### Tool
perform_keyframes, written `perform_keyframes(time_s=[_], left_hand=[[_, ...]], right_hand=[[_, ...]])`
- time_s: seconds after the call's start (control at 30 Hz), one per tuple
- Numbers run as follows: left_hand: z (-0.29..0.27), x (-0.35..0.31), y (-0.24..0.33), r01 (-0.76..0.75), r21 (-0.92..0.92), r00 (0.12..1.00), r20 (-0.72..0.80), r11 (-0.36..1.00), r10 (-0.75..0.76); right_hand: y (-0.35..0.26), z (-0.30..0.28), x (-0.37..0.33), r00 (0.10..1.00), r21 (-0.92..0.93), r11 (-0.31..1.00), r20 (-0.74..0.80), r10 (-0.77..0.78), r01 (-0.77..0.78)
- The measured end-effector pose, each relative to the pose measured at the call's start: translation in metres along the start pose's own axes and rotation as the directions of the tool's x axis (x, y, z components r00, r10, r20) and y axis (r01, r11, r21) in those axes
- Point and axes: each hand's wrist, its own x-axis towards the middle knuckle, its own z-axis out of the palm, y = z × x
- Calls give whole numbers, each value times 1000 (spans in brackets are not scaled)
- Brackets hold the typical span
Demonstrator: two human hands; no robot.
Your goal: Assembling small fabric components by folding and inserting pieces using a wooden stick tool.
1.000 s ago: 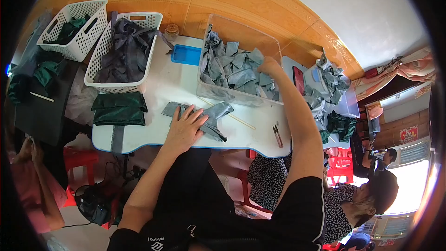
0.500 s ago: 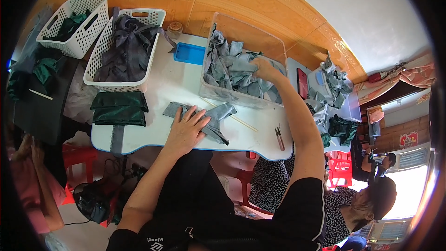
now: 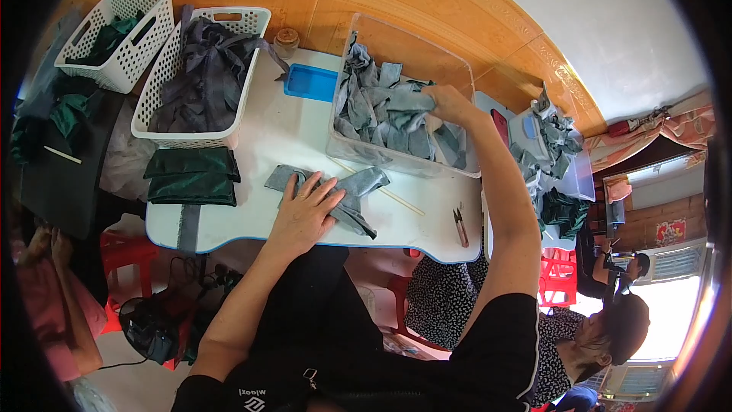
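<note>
My left hand (image 3: 306, 210) lies flat, fingers spread, over grey velvety fabric strips (image 3: 357, 192) on the white table (image 3: 267, 137). Up inside a clear plastic bin (image 3: 381, 159), my right hand (image 3: 451, 104) has its fingers closed on a grey fabric piece (image 3: 412, 101). More grey pieces (image 3: 366, 99) are heaped around it. A thin pale stick (image 3: 402, 201) rests beside the strips, partly hidden by them. Thread snips (image 3: 460, 227) lie near the table's front right edge.
Left of the bin are a blue tray (image 3: 309, 84), a jar (image 3: 286, 42) and a white basket (image 3: 236, 130) of dark fabric. Folded green velvet (image 3: 191, 175) lies below that basket. Another white basket (image 3: 164, 19) stands further left. People sit at both sides.
My right hand has moved slightly right and up within the bin, lifting a grey fabric piece with it. My left hand stays on the strips.
</note>
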Motion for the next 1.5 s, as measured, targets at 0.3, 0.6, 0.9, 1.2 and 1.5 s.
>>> perform_keyframes(time_s=[0.3,0.6,0.9,1.2,1.5], left_hand=[[-3,4,-1,19,9,1000,21,1000,-19],[5,-23,3,10,-14,999,41,1000,-10],[15,-75,27,38,15,998,43,999,-39],[34,-118,112,0,71,1000,11,997,-1],[0,-190,125,-2,32,970,-244,999,10]], right_hand=[[-63,15,56,979,110,993,-197,58,-36],[-99,-45,-38,870,297,951,-441,220,-90],[-215,-87,-242,745,434,900,-588,316,-39],[-402,104,-279,948,-9,991,-292,127,-136],[-401,120,-341,839,232,973,-526,138,-15]])
